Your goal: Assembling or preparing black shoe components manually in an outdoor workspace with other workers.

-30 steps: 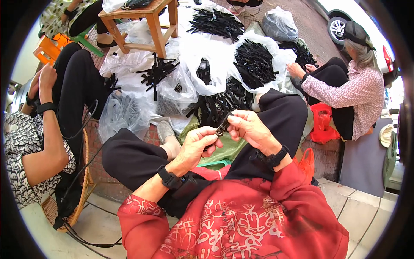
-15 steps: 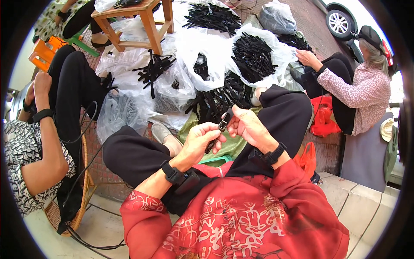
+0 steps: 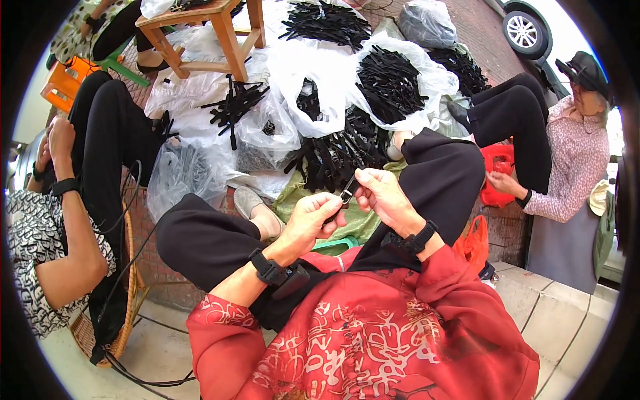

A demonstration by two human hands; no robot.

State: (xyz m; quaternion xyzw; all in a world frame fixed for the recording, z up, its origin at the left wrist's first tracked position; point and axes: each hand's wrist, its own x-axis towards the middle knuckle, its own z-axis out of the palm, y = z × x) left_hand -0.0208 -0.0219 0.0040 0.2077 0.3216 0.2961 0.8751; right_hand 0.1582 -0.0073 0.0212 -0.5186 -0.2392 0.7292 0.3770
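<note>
Over my lap, a short black strap with a metal buckle (image 3: 347, 195) runs between my two hands. My left hand (image 3: 312, 215) is closed on its lower end, and my fingers cover most of that part. The upper end is pinched between the thumb and fingertips of my right hand (image 3: 381, 195). Just beyond my hands lies a heap of black straps (image 3: 341, 155) on the ground between my feet. Behind it, an open white plastic bag (image 3: 437, 83) holds more of them.
A clear plastic bag (image 3: 183, 177) lies left of my foot. Beyond it are loose black straps (image 3: 233, 107) and a wooden stool (image 3: 237, 43). One person (image 3: 63, 247) sits at my left, another (image 3: 577, 147) at my right beside a red bag (image 3: 497, 167).
My right fingers have shifted slightly down along the strap, which is still held in both hands. The person on the right has drawn a hand back from the white bag toward the red bag.
</note>
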